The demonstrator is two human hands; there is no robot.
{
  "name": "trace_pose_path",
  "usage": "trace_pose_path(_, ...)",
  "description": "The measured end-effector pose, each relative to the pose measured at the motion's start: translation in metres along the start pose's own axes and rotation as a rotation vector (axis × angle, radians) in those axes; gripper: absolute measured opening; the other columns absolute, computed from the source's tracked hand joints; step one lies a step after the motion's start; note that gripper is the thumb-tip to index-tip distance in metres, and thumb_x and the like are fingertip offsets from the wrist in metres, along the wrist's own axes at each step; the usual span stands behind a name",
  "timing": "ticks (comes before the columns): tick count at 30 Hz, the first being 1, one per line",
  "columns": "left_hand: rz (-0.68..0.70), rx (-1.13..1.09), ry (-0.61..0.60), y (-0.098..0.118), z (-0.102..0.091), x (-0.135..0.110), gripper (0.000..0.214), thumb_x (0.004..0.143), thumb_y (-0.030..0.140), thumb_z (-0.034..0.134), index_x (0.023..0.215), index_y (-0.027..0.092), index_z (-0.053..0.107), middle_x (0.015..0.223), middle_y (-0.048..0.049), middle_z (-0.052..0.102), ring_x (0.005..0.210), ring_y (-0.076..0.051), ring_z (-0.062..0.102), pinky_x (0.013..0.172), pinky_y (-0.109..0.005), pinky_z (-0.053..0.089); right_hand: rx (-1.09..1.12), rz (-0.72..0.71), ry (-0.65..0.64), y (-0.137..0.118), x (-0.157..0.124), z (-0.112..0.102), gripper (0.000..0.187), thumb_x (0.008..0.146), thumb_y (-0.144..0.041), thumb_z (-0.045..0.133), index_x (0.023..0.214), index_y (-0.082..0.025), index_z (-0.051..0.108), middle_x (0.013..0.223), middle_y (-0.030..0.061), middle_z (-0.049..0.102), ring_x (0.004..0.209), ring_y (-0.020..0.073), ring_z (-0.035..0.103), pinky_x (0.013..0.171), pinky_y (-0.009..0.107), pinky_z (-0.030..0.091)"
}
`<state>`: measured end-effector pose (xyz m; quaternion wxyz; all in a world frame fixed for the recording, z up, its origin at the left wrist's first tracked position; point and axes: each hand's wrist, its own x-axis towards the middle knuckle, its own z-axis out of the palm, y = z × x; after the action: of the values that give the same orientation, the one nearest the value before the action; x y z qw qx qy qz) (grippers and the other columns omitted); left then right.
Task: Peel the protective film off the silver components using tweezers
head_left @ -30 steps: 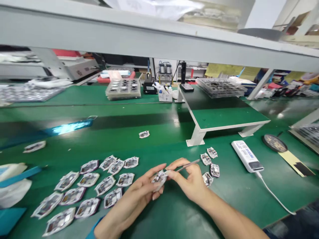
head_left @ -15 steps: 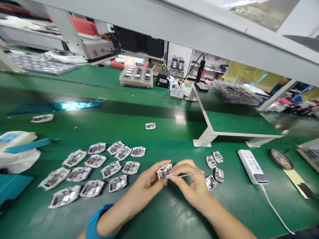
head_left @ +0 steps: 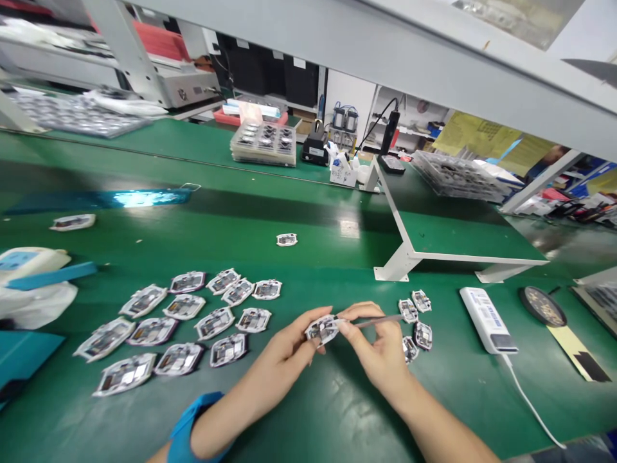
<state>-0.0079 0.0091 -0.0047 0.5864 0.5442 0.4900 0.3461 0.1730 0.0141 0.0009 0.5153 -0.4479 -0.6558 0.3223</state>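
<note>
My left hand (head_left: 294,344) is closed around the edge of a small watch-shaped housing (head_left: 322,329), white-rimmed with a circuit board inside, held face up above the bench. Pinched in my right hand (head_left: 378,344) is a thin metal tool that looks like tweezers (head_left: 380,319). Its back end points to the right, and its tip is hidden by my fingers at the housing's right edge. Left of my hands lie several similar housings (head_left: 179,359) in loose rows. A smaller group of housings (head_left: 423,335) lies just beyond my right hand.
One housing (head_left: 286,240) lies ahead, another (head_left: 72,222) at far left near a blue strip (head_left: 144,198). A low green-topped stand (head_left: 463,238) is at right. Beside it are a white device with a cable (head_left: 486,321) and a round black dish (head_left: 544,307). A shelf beam (head_left: 337,58) crosses overhead.
The housing in my left hand has tipped flatter and shifted slightly right. My right hand has turned a little, raising the back end of the tweezers. The view has moved slightly.
</note>
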Motion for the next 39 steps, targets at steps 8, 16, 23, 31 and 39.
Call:
trace_pose_path(8,-0.032,-0.057,0.007,0.007,0.000,-0.002,0.050,0.082,0.038,0.055,0.127,0.016,0.062,0.076,-0.0012,0.064,0.069,-0.019,0.055,0.069,-0.031,0.044,0.190,0.187,0.014,0.006,0.002,0.003,0.009,0.083,-0.028,0.071,0.081,-0.019,0.070,0.082,0.0034,0.072,0.079,0.0190,0.068,0.075,0.031,0.054)
trace_pose_path(16,-0.099,-0.165,0.040,0.011,0.001,0.000,0.054,0.078,0.042,0.061,0.125,0.015,0.056,0.069,0.0015,0.061,0.063,-0.016,0.049,0.060,-0.029,0.037,0.184,0.197,0.005,0.005,0.001,0.001,0.008,0.084,-0.027,0.071,0.082,-0.019,0.070,0.080,0.0028,0.071,0.077,0.0179,0.067,0.074,0.030,0.052)
trace_pose_path(23,-0.105,-0.167,-0.030,0.013,0.004,-0.001,0.035,0.077,0.037,0.066,0.104,0.017,0.059,0.068,0.0025,0.059,0.061,-0.015,0.051,0.053,-0.026,0.034,0.164,0.004,-0.013,0.002,0.000,0.002,0.005,0.085,-0.018,0.071,0.085,-0.023,0.070,0.085,0.0033,0.074,0.088,0.0207,0.067,0.084,0.037,0.051)
trace_pose_path(31,-0.091,-0.162,-0.037,0.018,0.008,-0.001,0.029,0.077,0.036,0.067,0.100,0.019,0.061,0.069,0.0027,0.059,0.061,-0.014,0.051,0.052,-0.026,0.034,0.057,-0.079,-0.037,0.001,-0.001,0.005,0.010,0.084,-0.015,0.072,0.086,-0.025,0.071,0.086,0.0017,0.077,0.087,0.0205,0.066,0.086,0.038,0.046)
trace_pose_path(39,-0.130,-0.168,-0.043,0.017,0.006,-0.002,0.038,0.077,0.039,0.064,0.107,0.017,0.058,0.064,0.0037,0.058,0.060,-0.014,0.048,0.055,-0.026,0.033,0.084,-0.092,-0.015,0.003,-0.001,0.004,0.011,0.085,-0.015,0.073,0.086,-0.026,0.071,0.085,0.0003,0.077,0.085,0.0197,0.066,0.085,0.037,0.046)
